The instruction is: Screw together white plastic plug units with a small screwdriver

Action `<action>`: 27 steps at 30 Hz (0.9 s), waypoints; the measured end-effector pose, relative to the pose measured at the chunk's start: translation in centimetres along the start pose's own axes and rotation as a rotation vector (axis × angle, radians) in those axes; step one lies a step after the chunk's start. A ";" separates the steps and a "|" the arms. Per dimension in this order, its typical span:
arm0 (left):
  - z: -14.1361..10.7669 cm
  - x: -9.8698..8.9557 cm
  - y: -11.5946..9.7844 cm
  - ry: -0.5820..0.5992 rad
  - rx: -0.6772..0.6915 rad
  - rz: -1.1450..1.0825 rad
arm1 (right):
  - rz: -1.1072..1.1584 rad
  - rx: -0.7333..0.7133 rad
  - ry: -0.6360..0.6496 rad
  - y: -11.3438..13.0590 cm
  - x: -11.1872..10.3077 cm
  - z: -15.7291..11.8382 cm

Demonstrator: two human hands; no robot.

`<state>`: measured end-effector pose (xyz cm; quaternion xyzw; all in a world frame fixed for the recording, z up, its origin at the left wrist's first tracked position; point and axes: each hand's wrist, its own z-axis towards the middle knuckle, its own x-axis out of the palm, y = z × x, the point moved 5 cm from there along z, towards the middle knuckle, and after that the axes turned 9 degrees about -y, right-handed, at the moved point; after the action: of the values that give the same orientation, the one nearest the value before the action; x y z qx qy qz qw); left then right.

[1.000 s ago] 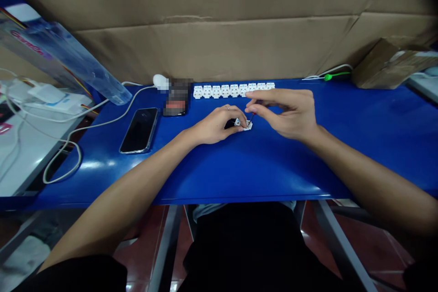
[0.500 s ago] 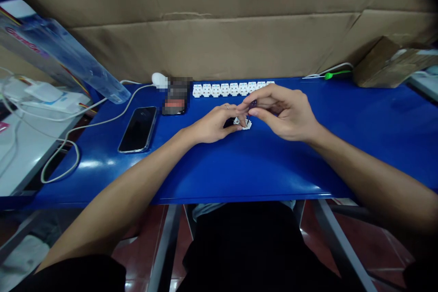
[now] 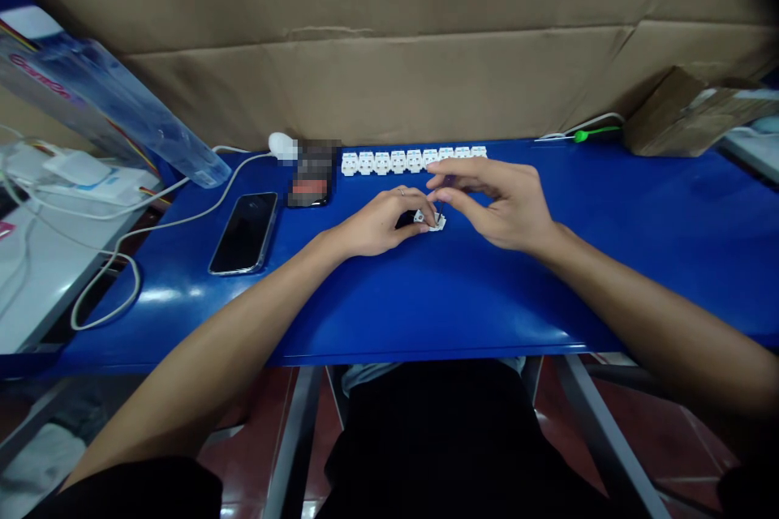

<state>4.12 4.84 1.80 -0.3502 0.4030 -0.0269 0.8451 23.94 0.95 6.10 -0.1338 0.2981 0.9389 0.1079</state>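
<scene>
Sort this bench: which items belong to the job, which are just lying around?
Job: left hand, right hand, small white connector, row of white connectors.
Lying around: black smartphone, white cable, cardboard package, green item.

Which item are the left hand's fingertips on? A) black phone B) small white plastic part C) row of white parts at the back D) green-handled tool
B. The left hand has its fingertips at the small white plastic part, which sits on the blue bench top.
</scene>
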 end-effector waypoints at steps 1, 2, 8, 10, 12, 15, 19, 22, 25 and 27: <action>0.0 0.0 0.0 0.000 0.004 -0.005 | 0.001 0.001 0.036 0.0 0.1 0.0; 0.0 0.0 0.1 0.000 0.007 -0.008 | 0.008 0.006 0.076 0.0 0.1 0.1; 0.0 0.0 0.0 -0.005 0.025 -0.017 | 0.170 0.079 0.179 0.2 0.3 0.3; 0.0 0.0 -0.2 -0.004 0.029 -0.024 | 0.222 0.149 0.179 -0.1 0.4 0.3; 0.0 0.0 -0.3 -0.010 0.037 -0.039 | 0.254 0.204 0.193 -0.3 0.5 0.2; 0.0 0.1 -0.3 -0.013 0.043 -0.061 | 0.255 0.220 0.183 -0.2 0.4 0.3; 0.0 0.1 -0.1 -0.005 0.024 -0.026 | 0.173 0.192 0.092 0.2 0.0 0.5; 0.1 0.2 -0.1 -0.017 0.007 0.008 | 0.076 0.162 0.013 0.3 0.0 0.4; 0.1 0.3 0.0 -0.071 -0.031 0.042 | -0.006 0.153 -0.085 0.0 0.0 0.2; 0.1 0.4 0.1 -0.115 -0.057 0.073 | -0.041 0.142 -0.118 -0.1 0.0 0.1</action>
<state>4.40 4.86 1.51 -0.3603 0.3671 0.0357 0.8568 23.97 1.12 6.11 -0.0763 0.3543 0.9192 0.1538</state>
